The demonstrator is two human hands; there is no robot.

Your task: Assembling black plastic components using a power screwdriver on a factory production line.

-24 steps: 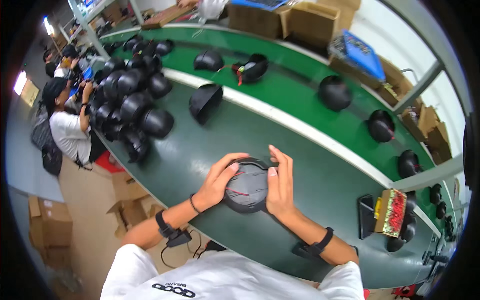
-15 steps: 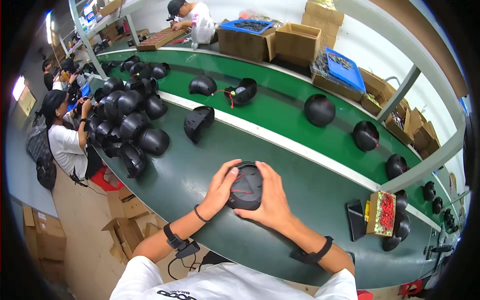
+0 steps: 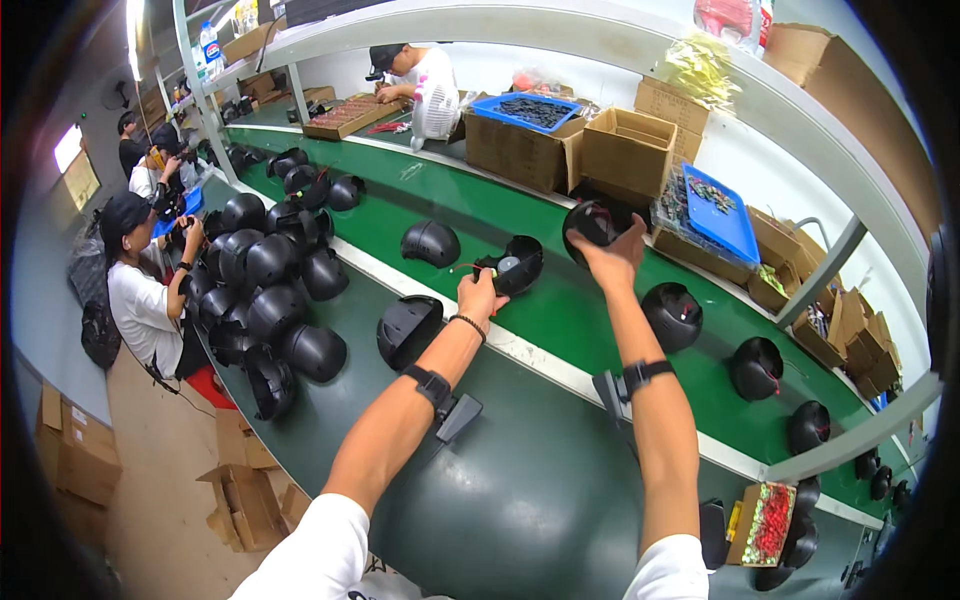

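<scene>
over the green belt, left hand fingers grip one black helmet; right hand clutches another; blue tray beyond.

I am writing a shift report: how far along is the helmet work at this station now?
Done: a pile of black helmets lies at the left. In hand: left hand grips an open helmet shell, right hand holds another helmet. Left: several lone helmets wait along the green belt.
</scene>
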